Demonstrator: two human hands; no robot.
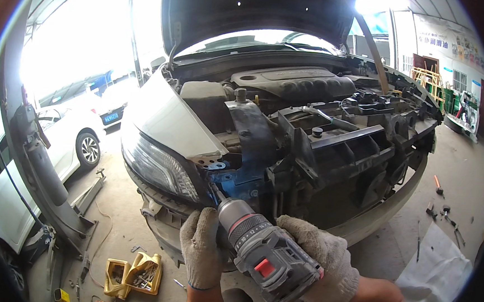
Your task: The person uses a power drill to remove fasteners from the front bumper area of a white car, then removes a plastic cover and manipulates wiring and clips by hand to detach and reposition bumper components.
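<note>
My right hand (324, 263), in a pale knit work glove, grips a grey-and-black cordless drill (263, 245) with a red switch on top. The drill points up and away, and its bit reaches the blue-lit metal bracket (237, 181) beside the headlight (159, 165). The bit's very tip is hard to make out. My left hand (201, 249), gloved too, is upright just left of the chuck, below the headlight's inner corner. Its fingers are together and bent; what they hold, if anything, is hidden. The car's front is stripped, exposing the black radiator support (337, 152).
Above the engine cover (294, 82), the hood (251, 17) stands raised, with a prop (372, 48) at right. A yellow case (135, 275) of small parts lies at lower left, near a lift post (42, 159). Tools (445, 213) and a white sheet (435, 271) lie on the right floor.
</note>
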